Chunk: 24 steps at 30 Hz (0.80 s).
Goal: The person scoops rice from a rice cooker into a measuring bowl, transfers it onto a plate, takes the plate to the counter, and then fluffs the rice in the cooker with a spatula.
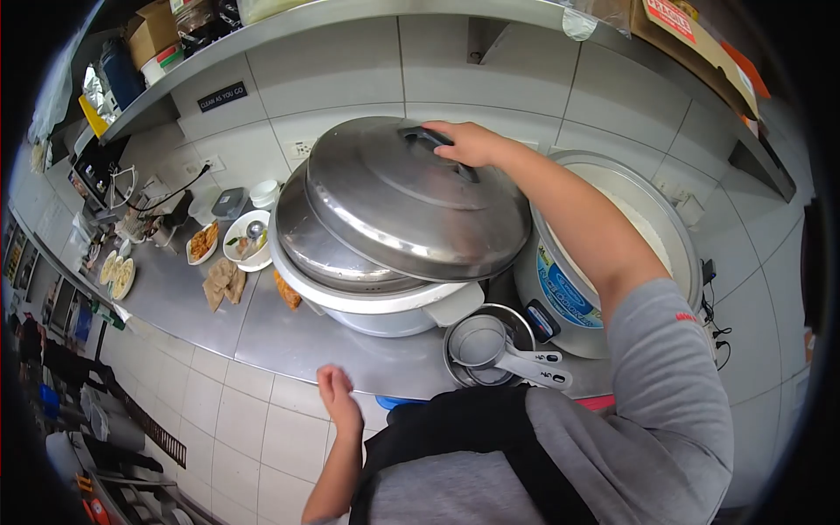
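My right hand point(468, 144) grips the black handle point(437, 150) of a large domed metal pot lid point(398, 197). That lid lies tilted over a second metal lid point(328, 241) on a big white-rimmed pot point(376, 302); whether the two lids touch I cannot tell. To the right stands an uncovered rice cooker point(560, 302) with white contents, partly behind my right forearm. My left hand point(339, 398) hangs in front of the counter edge, fingers loosely bent and apart from any object, with nothing visible in it.
Measuring cups point(486, 346) with white handles sit in a metal bowl point(525, 324) at the counter's front. Leftward are a white bowl with a ladle point(248, 241), a dish of orange food point(202, 242) and a brown cloth point(224, 284). A metal shelf point(332, 10) runs overhead.
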Available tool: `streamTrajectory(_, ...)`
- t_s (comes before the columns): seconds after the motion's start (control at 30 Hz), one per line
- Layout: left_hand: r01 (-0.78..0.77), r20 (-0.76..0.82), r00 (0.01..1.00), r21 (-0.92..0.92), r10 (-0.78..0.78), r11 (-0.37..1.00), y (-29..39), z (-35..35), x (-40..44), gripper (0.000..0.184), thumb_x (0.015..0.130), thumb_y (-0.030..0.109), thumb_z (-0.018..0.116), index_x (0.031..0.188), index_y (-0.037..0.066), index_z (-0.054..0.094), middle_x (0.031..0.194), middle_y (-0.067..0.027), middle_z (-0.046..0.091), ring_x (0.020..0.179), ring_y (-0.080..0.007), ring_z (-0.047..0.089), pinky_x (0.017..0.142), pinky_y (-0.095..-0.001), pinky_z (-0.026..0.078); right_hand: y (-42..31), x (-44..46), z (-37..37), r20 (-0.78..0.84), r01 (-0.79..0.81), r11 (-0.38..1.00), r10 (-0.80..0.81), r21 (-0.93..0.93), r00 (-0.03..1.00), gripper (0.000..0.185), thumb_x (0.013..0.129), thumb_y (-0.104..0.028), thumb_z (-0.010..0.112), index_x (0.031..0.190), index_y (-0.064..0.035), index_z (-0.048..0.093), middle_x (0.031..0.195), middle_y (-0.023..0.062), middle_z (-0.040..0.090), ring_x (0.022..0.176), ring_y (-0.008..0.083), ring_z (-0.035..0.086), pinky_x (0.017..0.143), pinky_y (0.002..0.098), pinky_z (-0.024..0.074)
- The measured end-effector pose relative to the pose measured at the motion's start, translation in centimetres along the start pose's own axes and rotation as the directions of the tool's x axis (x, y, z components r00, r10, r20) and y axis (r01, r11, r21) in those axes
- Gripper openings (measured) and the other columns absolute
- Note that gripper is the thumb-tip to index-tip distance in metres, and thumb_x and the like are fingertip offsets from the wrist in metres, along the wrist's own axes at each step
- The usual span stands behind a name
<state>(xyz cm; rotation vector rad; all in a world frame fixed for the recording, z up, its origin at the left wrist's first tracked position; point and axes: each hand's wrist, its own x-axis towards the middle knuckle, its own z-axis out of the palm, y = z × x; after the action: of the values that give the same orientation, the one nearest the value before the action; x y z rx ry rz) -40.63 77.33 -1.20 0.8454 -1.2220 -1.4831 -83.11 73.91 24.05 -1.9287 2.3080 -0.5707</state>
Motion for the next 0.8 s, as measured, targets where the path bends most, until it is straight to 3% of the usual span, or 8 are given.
streamTrajectory(0.2,0.002,-0.192,0.978,0.398,0.082,0.917,-4.9,-7.0,-1.0,0.007,0.091,0.01,0.048,0.093,0.003,0.047,0.086,-0.005,0.046,0.08,-0.0155,0.045,0.074,-0.029,0.039,-8.3,1.0,-2.5,0.026,0.018,0.982,-0.013,-0.186,1.0,0.055,0.082,-0.027,0.054,0.135,-0.0216,0.044,0.112,0.0157,0.062,0.101,0.0323,0.058,0.086,0.0415,0.0464)
streamTrajectory(0.3,-0.198,0.118,0.973,0.87,0.2,0.451,-3.4,-5.9,-0.6,0.034,0.085,0.015,0.06,0.113,0.001,0.047,0.117,-0.02,0.045,0.111,-0.0358,0.042,0.094,-0.0453,0.035,-10.7,-1.0,-4.5,-0.062,0.095,0.962,-0.115,-0.256,0.991,0.052,0.081,-0.028,0.054,0.133,-0.0238,0.048,0.107,0.0144,0.064,0.097,0.0327,0.06,0.084,0.0422,0.0478)
streamTrajectory(0.4,-0.276,0.23,0.955,0.922,0.19,0.271,-4.1,-5.4,0.0,0.045,0.085,0.017,0.06,0.124,0.003,0.044,0.131,-0.0222,0.037,0.121,-0.0388,0.036,0.1,-0.0485,0.03,-8.6,-4.0,-7.0,-0.086,0.153,0.914,-0.199,-0.376,0.976,0.048,0.084,-0.024,0.055,0.132,-0.0266,0.049,0.085,0.0165,0.065,0.079,0.0324,0.061,0.074,0.0429,0.0489)
streamTrajectory(0.47,-0.21,0.217,0.976,0.925,0.014,0.315,-6.1,-7.3,-0.1,0.055,0.085,0.019,0.061,0.134,0.006,0.038,0.142,-0.023,0.027,0.129,-0.0421,0.028,0.105,-0.0496,0.025,-4.3,-7.1,-8.6,-0.096,0.092,0.911,-0.141,-0.402,0.985,0.053,0.084,-0.021,0.056,0.136,-0.0284,0.043,0.077,0.0167,0.062,0.068,0.0293,0.059,0.068,0.041,0.0476)
streamTrajectory(0.53,-0.328,0.331,0.943,0.922,0.018,0.207,-6.9,-8.1,-0.6,0.064,0.086,0.022,0.061,0.14,0.01,0.03,0.148,-0.0219,0.018,0.135,-0.0442,0.018,0.107,-0.0529,0.023,-2.4,-12.0,-10.6,-0.161,-0.192,0.948,0.154,-0.255,0.975,0.054,0.084,-0.022,0.054,0.137,-0.0277,0.042,0.088,0.0176,0.064,0.08,0.0308,0.061,0.074,0.0406,0.0481)
streamTrajectory(0.57,-0.284,0.315,0.943,0.931,-0.108,0.229,-6.2,-8.1,-0.8,0.071,0.086,0.023,0.061,0.145,0.014,0.022,0.151,-0.0203,0.009,0.138,-0.0455,0.007,0.107,-0.0571,0.02,-0.2,-14.2,-11.5,-0.213,-0.237,0.94,0.186,-0.246,0.959,0.054,0.085,-0.021,0.053,0.137,-0.0271,0.041,0.089,0.0178,0.064,0.08,0.0314,0.061,0.075,0.0402,0.0482)
streamTrajectory(0.77,-0.344,0.381,0.914,0.91,-0.138,0.232,-6.2,-8.7,-0.1,0.081,0.083,0.024,0.065,0.147,0.014,0.016,0.151,-0.0231,0.003,0.136,-0.0496,0.003,0.108,-0.057,0.017,10.4,-26.6,-13.6,-0.342,-0.262,0.849,0.103,-0.46,0.934,0.053,0.086,-0.016,0.05,0.138,-0.0237,0.04,0.084,0.0185,0.064,0.076,0.0343,0.061,0.075,0.042,0.0477)
streamTrajectory(0.8,-0.369,0.405,0.904,0.9,-0.135,0.231,-6.1,-8.8,0.0,0.083,0.082,0.025,0.066,0.147,0.013,0.015,0.151,-0.0243,0.002,0.136,-0.0509,0.002,0.109,-0.056,0.016,9.6,-27.7,-13.6,-0.288,-0.421,0.781,0.318,-0.461,0.904,0.054,0.087,-0.016,0.05,0.138,-0.0243,0.039,0.08,0.0187,0.063,0.075,0.0346,0.061,0.074,0.0427,0.0478)
